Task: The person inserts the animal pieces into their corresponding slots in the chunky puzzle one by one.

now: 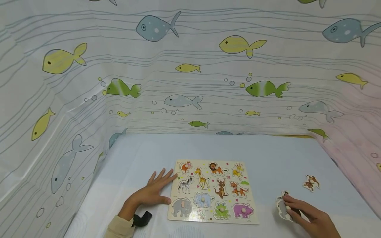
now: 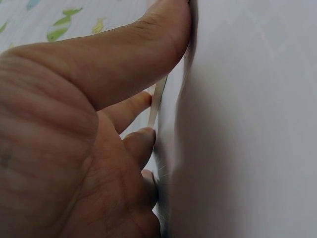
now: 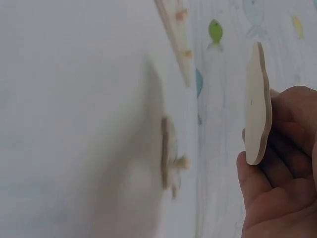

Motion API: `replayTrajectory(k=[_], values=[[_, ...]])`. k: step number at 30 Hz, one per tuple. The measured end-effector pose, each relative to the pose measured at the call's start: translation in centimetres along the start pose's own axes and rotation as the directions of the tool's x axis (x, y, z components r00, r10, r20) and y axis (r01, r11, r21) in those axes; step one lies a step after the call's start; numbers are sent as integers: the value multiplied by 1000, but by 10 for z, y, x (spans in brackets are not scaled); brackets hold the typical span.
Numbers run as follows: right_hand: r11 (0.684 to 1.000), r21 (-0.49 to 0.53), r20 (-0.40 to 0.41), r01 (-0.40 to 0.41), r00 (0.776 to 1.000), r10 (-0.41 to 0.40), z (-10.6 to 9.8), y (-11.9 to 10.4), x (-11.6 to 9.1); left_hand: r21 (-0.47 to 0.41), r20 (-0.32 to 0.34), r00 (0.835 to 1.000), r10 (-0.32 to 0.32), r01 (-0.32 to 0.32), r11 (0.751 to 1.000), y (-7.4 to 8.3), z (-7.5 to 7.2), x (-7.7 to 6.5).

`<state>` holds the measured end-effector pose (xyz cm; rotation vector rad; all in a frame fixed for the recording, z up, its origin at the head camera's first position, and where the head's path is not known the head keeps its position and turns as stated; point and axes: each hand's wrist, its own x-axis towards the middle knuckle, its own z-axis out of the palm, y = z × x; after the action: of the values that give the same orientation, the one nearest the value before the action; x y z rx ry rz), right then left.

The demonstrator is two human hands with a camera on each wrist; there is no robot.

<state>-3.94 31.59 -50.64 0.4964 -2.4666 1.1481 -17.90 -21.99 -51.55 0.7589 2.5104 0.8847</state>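
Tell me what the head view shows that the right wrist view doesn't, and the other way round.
Only the head view: the left hand at the left edge of the puzzle board, the board's animal pictures, and the held piece's grey printed front.

Only the right wrist view: that piece's plain, pale back.

Both: the right hand holding the piece, the loose piece on the table, at least part of the board, and the fish-patterned backdrop.
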Motion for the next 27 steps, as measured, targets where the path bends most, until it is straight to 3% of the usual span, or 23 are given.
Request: replayTrajectory(k=[6, 13, 21, 27], values=[[999, -41, 40, -25, 999, 27, 18, -14, 29, 5, -1, 1000, 8, -8, 1000, -2, 1, -1], [993, 38, 107, 108, 988, -111, 39, -24, 57, 0, 6, 1000, -3, 3, 1000, -3, 1, -1], [977, 169, 168, 132, 973, -161, 60, -40, 79, -3, 3, 1000, -1, 1, 1000, -1, 0, -1], [962, 188, 177, 198, 957, -232, 81, -48, 91, 1, 4, 1000, 6, -6, 1000, 0, -1, -1]])
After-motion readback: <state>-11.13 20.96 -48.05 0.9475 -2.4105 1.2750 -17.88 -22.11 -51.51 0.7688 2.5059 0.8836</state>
